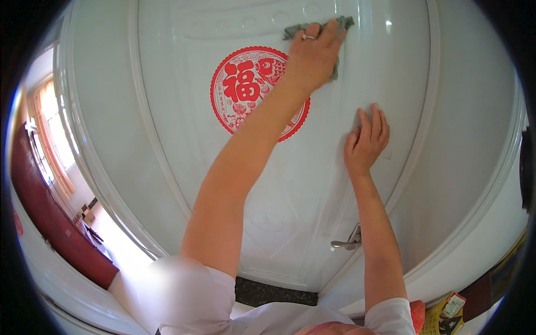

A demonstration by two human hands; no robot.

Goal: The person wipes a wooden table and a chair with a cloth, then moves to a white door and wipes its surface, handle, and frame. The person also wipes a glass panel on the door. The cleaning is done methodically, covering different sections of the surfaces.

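Observation:
A white panelled door (290, 190) fills most of the view. High on it, my left hand (315, 56) presses a grey-green cloth (345, 23) flat against the surface, its fingers bent over the fabric. There is a ring on one finger. Part of the cloth is hidden under the palm. A round red-and-white paper-cut sticker (241, 84) is on the door below and left of that hand, partly covered by my left forearm. Lower and to the right, my right hand (367, 138) rests on the door with its fingers stretched out, holding nothing.
A metal door handle (349, 241) juts out beside my right forearm. At the left, a dark red door (61, 218) stands before a bright room with an orange curtain (53, 128). At lower right sits a yellow bag (438, 318) with a package.

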